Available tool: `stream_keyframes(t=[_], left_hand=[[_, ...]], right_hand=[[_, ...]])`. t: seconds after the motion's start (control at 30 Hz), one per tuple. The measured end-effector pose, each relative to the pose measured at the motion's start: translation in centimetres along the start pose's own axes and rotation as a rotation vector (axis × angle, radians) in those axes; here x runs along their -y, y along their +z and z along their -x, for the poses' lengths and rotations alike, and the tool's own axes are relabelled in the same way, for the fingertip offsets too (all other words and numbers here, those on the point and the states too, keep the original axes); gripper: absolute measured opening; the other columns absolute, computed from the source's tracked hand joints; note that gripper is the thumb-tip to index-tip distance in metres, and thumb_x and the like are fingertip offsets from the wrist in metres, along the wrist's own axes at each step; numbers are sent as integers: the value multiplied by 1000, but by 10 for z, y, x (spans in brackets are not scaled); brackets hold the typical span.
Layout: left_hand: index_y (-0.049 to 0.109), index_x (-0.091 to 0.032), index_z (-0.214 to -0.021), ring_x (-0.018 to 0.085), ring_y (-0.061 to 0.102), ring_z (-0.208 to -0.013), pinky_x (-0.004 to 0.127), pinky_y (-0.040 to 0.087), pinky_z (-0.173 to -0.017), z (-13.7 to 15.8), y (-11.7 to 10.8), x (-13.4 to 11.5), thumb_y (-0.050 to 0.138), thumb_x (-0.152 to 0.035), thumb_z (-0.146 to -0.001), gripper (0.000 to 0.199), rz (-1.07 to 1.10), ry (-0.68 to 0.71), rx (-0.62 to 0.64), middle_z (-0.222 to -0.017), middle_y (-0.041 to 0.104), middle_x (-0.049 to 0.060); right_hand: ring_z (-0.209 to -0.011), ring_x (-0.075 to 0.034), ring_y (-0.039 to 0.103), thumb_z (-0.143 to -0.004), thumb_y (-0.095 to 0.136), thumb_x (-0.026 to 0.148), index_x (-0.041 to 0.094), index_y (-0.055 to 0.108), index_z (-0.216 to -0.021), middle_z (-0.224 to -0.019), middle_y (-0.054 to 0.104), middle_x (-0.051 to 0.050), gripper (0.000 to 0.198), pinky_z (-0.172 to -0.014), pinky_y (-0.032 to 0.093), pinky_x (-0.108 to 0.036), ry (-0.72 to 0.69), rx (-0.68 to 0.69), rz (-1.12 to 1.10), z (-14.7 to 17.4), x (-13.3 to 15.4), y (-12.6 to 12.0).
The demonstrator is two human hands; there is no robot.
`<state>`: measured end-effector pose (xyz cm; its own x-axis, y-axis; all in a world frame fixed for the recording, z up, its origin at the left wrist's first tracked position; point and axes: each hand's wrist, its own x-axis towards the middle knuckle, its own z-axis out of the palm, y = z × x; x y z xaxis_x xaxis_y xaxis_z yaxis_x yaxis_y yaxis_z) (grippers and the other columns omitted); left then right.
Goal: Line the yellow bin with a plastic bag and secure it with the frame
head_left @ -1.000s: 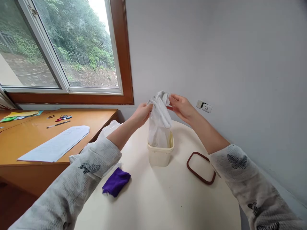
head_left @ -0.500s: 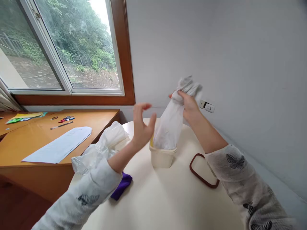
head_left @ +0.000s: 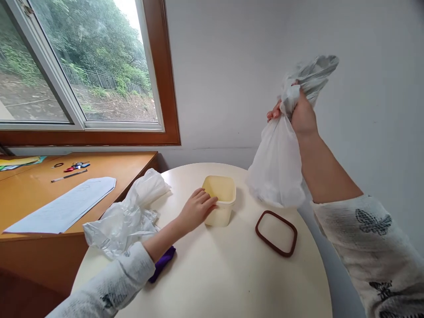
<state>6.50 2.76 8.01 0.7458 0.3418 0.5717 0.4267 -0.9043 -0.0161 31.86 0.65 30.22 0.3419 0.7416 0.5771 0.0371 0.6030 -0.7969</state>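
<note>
Dangling a bag (head_left: pixel 276 170) lengthwise below the right hand (head_left: pixel 302 114), clenched round its neck; touching the tub (head_left: pixel 223 214) just ahead with the nearer left hand (head_left: pixel 197 210), cannot tell if gripping.

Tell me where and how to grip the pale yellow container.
Probably best to pinch the pale yellow container by its left wall, coming from the left, where the left hand is. It stands upright, mouth open, so fingers could go either side of the wall. The right hand holds the white bag.
</note>
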Motion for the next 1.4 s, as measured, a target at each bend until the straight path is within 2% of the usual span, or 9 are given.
stream_keyframes(t=[0.3,0.43,0.57,0.7,0.8,0.93,1.17,1.23,1.4], left_hand=[[60,-23,-105,22,54,-99,49,23,-104,1,-30,60,45,-29,-86,26,53,-112,68,-94,61,7],[36,-23,-132,26,25,-131,47,20,-107,-10,-49,24,54,-37,-80,57,301,-238,-46,-136,37,11],[17,-22,-139,30,28,-129,46,28,-103,-33,-42,-33,70,-45,-64,95,727,-392,-41,-141,30,14],[45,-19,-117,28,54,-101,39,44,-83,-45,-23,-59,66,-42,-69,57,945,-568,-47,-109,58,11],[56,-17,-84,23,57,-77,33,44,-66,-37,-18,-55,55,-39,-77,23,1027,-729,65,-79,61,4],[55,-16,-67,13,50,-57,24,37,-53,-20,-27,-41,56,-29,-72,14,1286,-818,258,-60,52,-2],[63,-12,-71,18,58,-70,29,44,-65,-3,-34,-28,52,-14,-59,17,1664,-847,316,-78,66,7],[62,-13,-67,19,59,-69,30,44,-63,-1,-31,-26,52,-14,-59,13,1678,-867,330,-75,67,9],[58,-13,-52,16,56,-56,30,43,-61,-3,-28,-26,50,-12,-58,10,1698,-814,348,-55,60,5]], right_hand=[[-56,-15,54,-66,68,33,21,56,-72,-61,56,1,18,-57,46,-32,374,167,-15,46,-18,-6],[-57,-16,56,-65,70,32,21,55,-74,-60,56,2,21,-58,48,-34,429,316,-69,64,-29,11],[-64,-16,57,-65,70,33,22,56,-76,-67,59,2,20,-66,49,-33,434,442,-195,86,-38,44],[-70,-17,59,-67,67,38,22,58,-76,-70,59,1,20,-68,48,-32,466,511,-264,98,-39,63],[-66,-15,58,-67,65,36,22,58,-76,-66,57,2,18,-67,47,-30,479,369,-310,86,-46,48],[-64,-14,57,-60,65,25,22,54,-69,-63,56,3,14,-66,48,-30,556,169,-293,63,-85,-2],[-96,-20,57,-63,62,33,26,51,-82,-88,60,-1,23,-76,46,-34,471,-186,105,71,-135,-61],[-110,-19,51,-69,61,40,29,51,-97,-105,58,-2,32,-89,41,-34,358,-44,120,84,-127,-54],[-130,-22,29,-56,76,42,32,26,-135,-137,38,-7,94,-104,25,-40,256,788,248,129,-109,-13]])
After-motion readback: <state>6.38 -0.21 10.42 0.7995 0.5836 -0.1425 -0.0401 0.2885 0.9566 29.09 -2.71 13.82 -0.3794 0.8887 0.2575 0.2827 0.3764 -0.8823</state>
